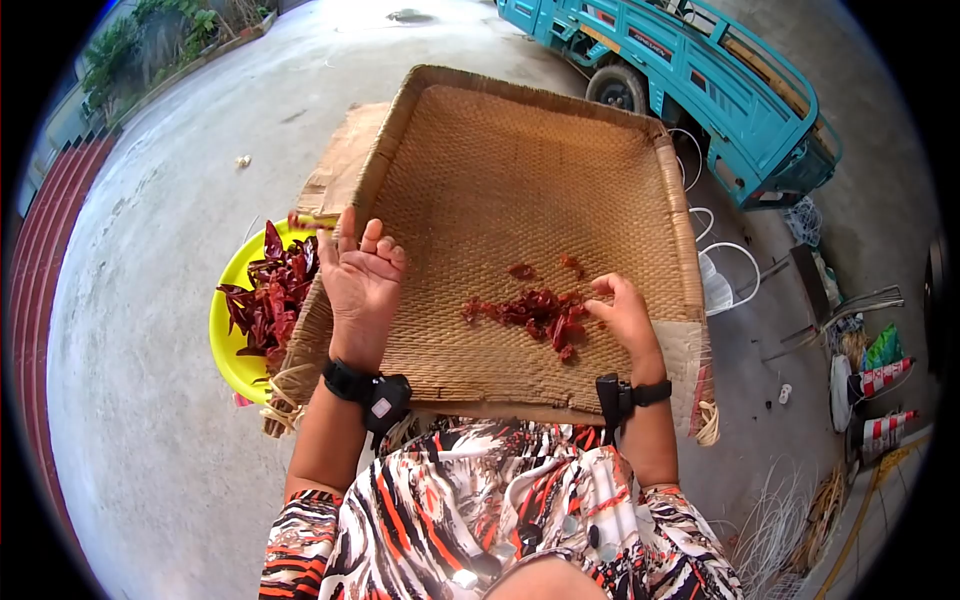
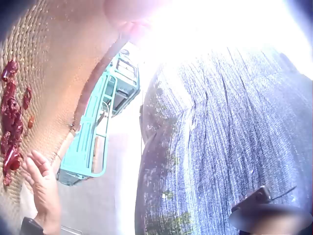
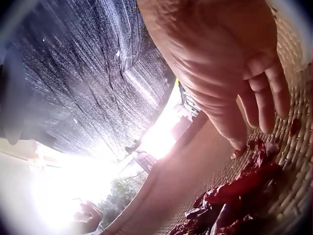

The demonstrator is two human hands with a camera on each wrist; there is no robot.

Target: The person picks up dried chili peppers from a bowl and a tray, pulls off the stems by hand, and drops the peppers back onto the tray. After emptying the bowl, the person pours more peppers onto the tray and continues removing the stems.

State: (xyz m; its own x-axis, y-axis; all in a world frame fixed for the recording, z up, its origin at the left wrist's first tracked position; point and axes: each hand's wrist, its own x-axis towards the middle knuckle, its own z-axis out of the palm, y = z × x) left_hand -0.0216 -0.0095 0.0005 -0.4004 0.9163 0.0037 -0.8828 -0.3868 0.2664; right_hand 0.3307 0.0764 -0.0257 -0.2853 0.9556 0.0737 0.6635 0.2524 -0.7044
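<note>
My left hand [image 1: 362, 290] is raised over the left edge of the woven tray [image 1: 520, 160], palm up, with a blurred red chili [image 1: 303, 221] between thumb and index finger. In the right wrist view this hand [image 3: 89, 218] is small at the lower left. Low over the tray, my right hand [image 1: 628, 318] hangs with relaxed fingers, thumb and index apart, beside a pile of dark red chili pieces [image 1: 535, 310]. From the right wrist, a fingertip of this hand [image 3: 225, 73] is at a small piece at the pile's edge.
A yellow bowl [image 1: 226, 345] heaped with red chilies [image 1: 275, 300] stands left of the tray, partly behind its rim. Cardboard [image 1: 345, 165] shows at the tray's upper left. A turquoise cargo vehicle [image 1: 690, 80] is parked at the upper right; a white bucket [image 1: 716, 287] stands right of the tray.
</note>
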